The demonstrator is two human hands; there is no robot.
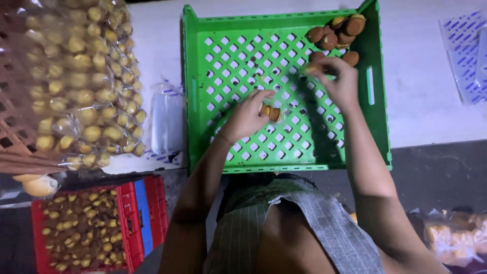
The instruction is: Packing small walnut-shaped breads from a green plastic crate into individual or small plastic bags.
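Buns [271, 112] sit in left hand [248, 117], right hand [339, 80] beyond.

A heap of clear plastic bags [83, 81], each filled with small round yellow-brown buns, fills the upper left and rests partly on a brown crate [15, 137]. Just right of it, beside the green crate [193, 91], stands a stack of empty clear bags [166, 119] with blue printing along the lower edge. More flat empty bags [465, 50], clear with blue diagonal marks, lie at the far right edge of the white surface [421, 101]. At the lower right corner, several filled clear packets [451, 236] hold pale yellow baked pieces, dim and blurred.
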